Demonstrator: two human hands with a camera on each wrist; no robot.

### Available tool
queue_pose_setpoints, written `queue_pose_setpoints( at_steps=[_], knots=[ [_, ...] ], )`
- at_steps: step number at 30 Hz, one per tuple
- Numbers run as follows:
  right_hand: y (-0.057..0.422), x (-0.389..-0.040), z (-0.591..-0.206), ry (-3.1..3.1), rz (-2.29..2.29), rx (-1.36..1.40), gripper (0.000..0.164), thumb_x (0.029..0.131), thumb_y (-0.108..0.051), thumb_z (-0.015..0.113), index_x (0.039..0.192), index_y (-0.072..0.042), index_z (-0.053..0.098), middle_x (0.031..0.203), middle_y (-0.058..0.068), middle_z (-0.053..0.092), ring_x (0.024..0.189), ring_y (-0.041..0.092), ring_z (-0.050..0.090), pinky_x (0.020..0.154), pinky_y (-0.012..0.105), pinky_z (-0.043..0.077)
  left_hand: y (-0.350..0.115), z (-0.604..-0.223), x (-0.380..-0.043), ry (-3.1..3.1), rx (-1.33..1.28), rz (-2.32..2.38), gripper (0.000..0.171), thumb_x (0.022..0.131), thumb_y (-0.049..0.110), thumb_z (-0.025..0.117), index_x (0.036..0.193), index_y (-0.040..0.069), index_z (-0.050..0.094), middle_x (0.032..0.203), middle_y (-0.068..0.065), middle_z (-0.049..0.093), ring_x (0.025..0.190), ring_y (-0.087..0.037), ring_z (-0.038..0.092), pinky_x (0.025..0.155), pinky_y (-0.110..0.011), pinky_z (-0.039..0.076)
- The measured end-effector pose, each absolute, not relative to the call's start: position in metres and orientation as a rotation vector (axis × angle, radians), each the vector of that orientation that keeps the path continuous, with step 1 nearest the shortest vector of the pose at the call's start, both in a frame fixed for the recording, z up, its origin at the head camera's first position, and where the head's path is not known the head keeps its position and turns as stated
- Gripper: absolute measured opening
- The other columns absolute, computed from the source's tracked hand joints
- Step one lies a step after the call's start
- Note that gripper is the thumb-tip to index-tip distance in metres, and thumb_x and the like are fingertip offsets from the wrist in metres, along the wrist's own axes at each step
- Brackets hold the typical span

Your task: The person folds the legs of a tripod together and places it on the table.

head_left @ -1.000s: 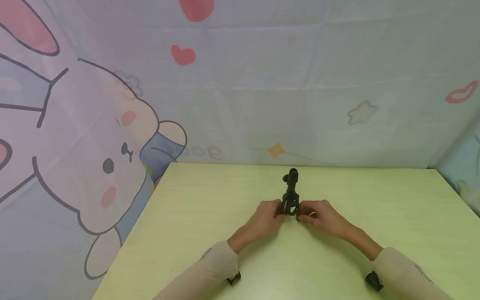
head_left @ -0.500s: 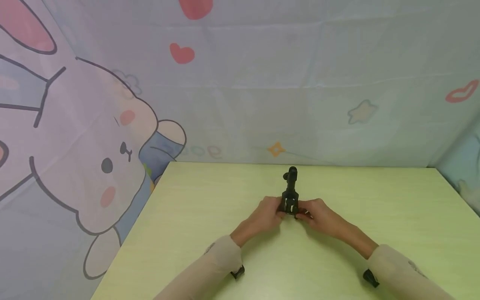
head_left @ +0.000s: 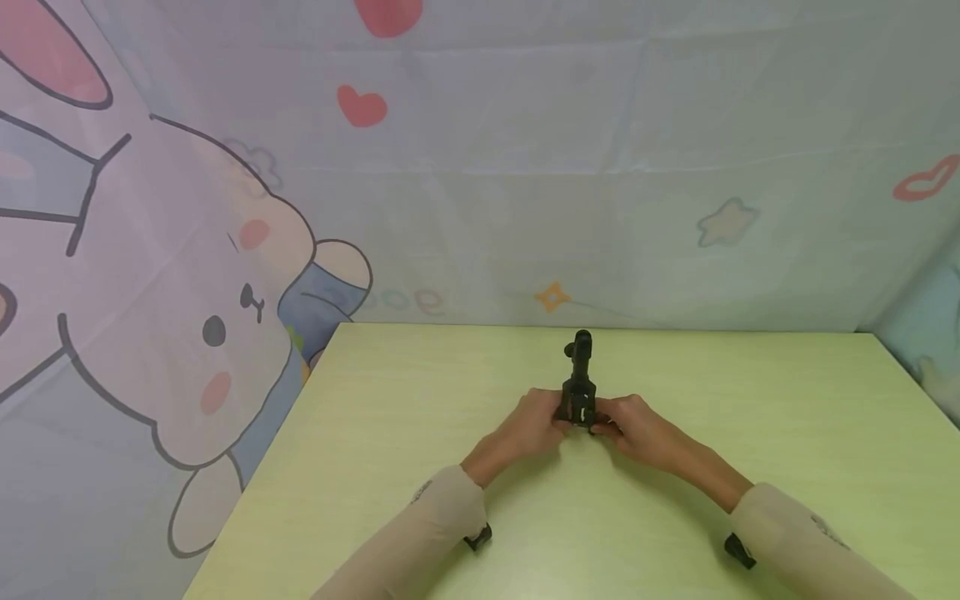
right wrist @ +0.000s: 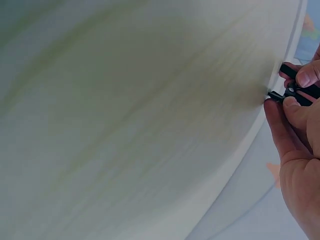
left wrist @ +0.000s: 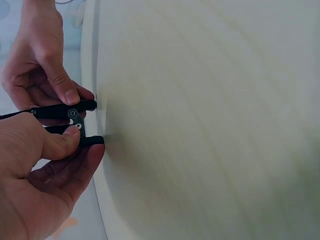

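A small black tripod (head_left: 579, 375) stands near the middle of the table, its narrow top pointing toward the back. My left hand (head_left: 531, 423) pinches the leg on its left side, thumb and fingers around the lower end. On the other side my right hand (head_left: 637, 429) pinches another leg. In the left wrist view the metal linkage (left wrist: 76, 118) between the legs shows, with a gap between the leg ends. My right hand (right wrist: 300, 150) covers much of the tripod (right wrist: 302, 97) in the right wrist view. Its top lies outside both wrist views.
The pale yellow-green table (head_left: 420, 367) reaches back to a cloth backdrop (head_left: 510, 208) printed with hearts, stars and a large rabbit. Small black devices sit beneath the left sleeve (head_left: 405, 529) and the right sleeve (head_left: 795, 533).
Both hands have drawn closer together, and the tripod's legs have come nearer each other, narrowing the gap between them. The tripod stays at nearly the same place.
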State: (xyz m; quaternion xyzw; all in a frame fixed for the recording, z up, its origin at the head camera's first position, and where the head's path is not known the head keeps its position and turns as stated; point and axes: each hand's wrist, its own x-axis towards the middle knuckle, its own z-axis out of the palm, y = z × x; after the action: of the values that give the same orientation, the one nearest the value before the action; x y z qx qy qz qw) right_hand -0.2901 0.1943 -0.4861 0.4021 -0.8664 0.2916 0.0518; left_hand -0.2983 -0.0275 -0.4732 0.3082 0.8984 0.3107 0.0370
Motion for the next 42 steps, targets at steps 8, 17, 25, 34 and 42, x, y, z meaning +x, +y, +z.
queue_pose_setpoints(
  at_steps=[8, 17, 25, 34, 42],
  knots=[
    [0.194, -0.292, -0.488, -2.616, 0.888, 1.256, 0.014, 0.091, 0.011, 0.072, 0.098, -0.001, 0.069, 0.088, 0.004, 0.074, 0.079, 0.011, 0.069, 0.066, 0.03, 0.059, -0.028, -0.471, -0.302, 2.762, 0.971, 0.895, 0.015, 0.084, -0.011, 0.072, 0.085, 0.003, 0.069, 0.071, 0.005, 0.053, 0.063, -0.01, 0.046, 0.056, -0.02, 0.038],
    [0.195, -0.292, -0.487, -2.629, 0.872, 1.267, 0.012, 0.093, 0.009, 0.071, 0.1, -0.001, 0.07, 0.089, 0.004, 0.074, 0.078, 0.009, 0.067, 0.065, 0.029, 0.058, -0.027, -0.471, -0.304, 2.748, 0.968, 0.894, 0.015, 0.084, -0.01, 0.074, 0.088, 0.004, 0.07, 0.072, 0.004, 0.057, 0.065, -0.01, 0.048, 0.058, -0.021, 0.04],
    [0.194, -0.298, -0.485, -2.636, 0.825, 1.276, 0.012, 0.093, 0.008, 0.072, 0.101, -0.001, 0.07, 0.091, 0.008, 0.076, 0.081, 0.013, 0.071, 0.066, 0.028, 0.059, -0.028, -0.472, -0.304, 2.757, 0.989, 0.895, 0.013, 0.087, -0.007, 0.074, 0.091, 0.004, 0.07, 0.074, 0.001, 0.06, 0.067, -0.011, 0.049, 0.06, -0.021, 0.041],
    [0.195, -0.305, -0.487, -2.66, 0.997, 1.259, 0.019, 0.093, 0.005, 0.073, 0.112, 0.003, 0.072, 0.099, 0.014, 0.077, 0.087, 0.023, 0.077, 0.073, 0.029, 0.062, -0.033, -0.481, -0.301, 2.683, 0.919, 1.128, 0.023, 0.095, 0.0, 0.074, 0.118, 0.001, 0.071, 0.102, -0.01, 0.075, 0.085, -0.014, 0.073, 0.074, -0.018, 0.055],
    [0.197, -0.302, -0.489, -2.62, 1.054, 1.216, 0.023, 0.096, 0.0, 0.073, 0.118, 0.004, 0.072, 0.103, 0.014, 0.077, 0.087, 0.02, 0.077, 0.071, 0.029, 0.062, -0.032, -0.484, -0.3, 2.635, 0.93, 1.214, 0.019, 0.095, 0.0, 0.074, 0.114, 0.0, 0.07, 0.106, -0.012, 0.074, 0.086, -0.015, 0.074, 0.074, -0.016, 0.056]
  ],
)
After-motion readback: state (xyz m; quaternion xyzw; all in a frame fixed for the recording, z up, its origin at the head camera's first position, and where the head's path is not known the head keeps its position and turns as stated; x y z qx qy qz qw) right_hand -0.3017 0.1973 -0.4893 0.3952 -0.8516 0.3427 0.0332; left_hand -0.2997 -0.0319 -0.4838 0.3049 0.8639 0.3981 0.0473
